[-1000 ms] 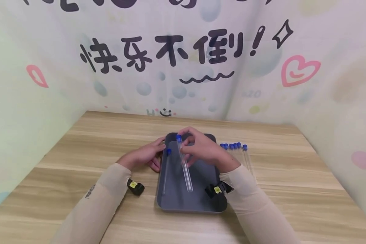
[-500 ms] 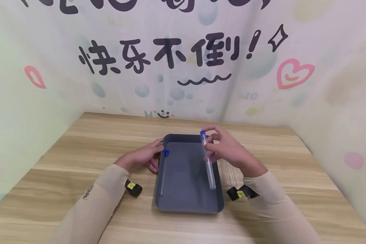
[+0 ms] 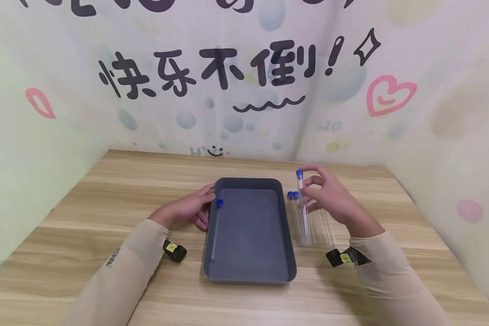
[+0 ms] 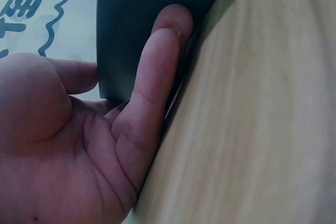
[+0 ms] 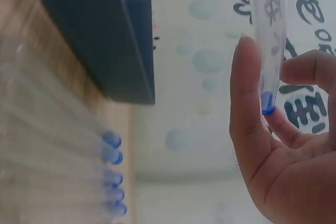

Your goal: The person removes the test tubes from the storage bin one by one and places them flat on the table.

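Observation:
A grey rectangular tray (image 3: 248,235) stands on the table. My left hand (image 3: 187,208) holds its left wall, thumb at the rim and other fingers against the outside. My right hand (image 3: 330,194), to the right of the tray, pinches a clear test tube (image 3: 304,213) with a blue cap. That tube hangs nearly upright, cap at the top, in front of several capped test tubes (image 3: 318,226) lying side by side on the table. One more blue-capped test tube (image 3: 216,226) lies inside the tray along its left wall.
The pale wooden table (image 3: 106,190) extends around the tray. A printed curtain (image 3: 244,127) hangs behind its back edge. In the right wrist view, the caps of the lying tubes (image 5: 113,177) line up near that edge.
My right hand has carried the test tube rightward from above the tray to above the lying tubes, and the tube is now more upright. My left hand stays at the tray.

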`<action>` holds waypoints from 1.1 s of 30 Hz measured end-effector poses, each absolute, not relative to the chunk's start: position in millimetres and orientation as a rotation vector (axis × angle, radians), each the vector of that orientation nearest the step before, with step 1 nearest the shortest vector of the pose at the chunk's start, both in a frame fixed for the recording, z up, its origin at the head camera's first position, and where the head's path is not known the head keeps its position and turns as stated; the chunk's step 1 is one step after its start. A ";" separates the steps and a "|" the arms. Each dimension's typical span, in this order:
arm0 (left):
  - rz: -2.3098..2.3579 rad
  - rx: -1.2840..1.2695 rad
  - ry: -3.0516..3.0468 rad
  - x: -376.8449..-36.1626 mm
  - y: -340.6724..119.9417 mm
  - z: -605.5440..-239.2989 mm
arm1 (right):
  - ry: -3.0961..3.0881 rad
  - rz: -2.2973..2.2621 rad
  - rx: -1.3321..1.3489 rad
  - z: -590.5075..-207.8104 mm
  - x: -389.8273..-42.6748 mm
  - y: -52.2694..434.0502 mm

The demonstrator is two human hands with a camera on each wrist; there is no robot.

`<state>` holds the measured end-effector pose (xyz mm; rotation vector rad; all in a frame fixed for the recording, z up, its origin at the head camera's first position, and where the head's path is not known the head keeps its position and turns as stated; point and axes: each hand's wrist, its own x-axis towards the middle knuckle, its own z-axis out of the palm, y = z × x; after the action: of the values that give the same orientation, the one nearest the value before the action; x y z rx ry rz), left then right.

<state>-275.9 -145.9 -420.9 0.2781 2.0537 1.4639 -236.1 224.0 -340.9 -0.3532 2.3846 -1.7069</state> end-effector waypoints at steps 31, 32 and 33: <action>1.465 0.301 2.035 -277.0 -149.0 -419.3 | 2.471 -1.604 -0.098 -375.8 -254.4 299.8; 1.464 0.301 2.036 -276.8 -148.9 -419.1 | 2.473 -1.593 -0.089 -377.2 -254.9 301.1; 1.463 0.300 2.037 -276.7 -148.8 -419.1 | 2.474 -1.584 -0.083 -378.4 -255.6 302.4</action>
<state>-276.7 -148.8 -419.1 0.3004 2.0372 1.4630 -255.6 302.4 -378.4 -0.0834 2.4735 -1.5837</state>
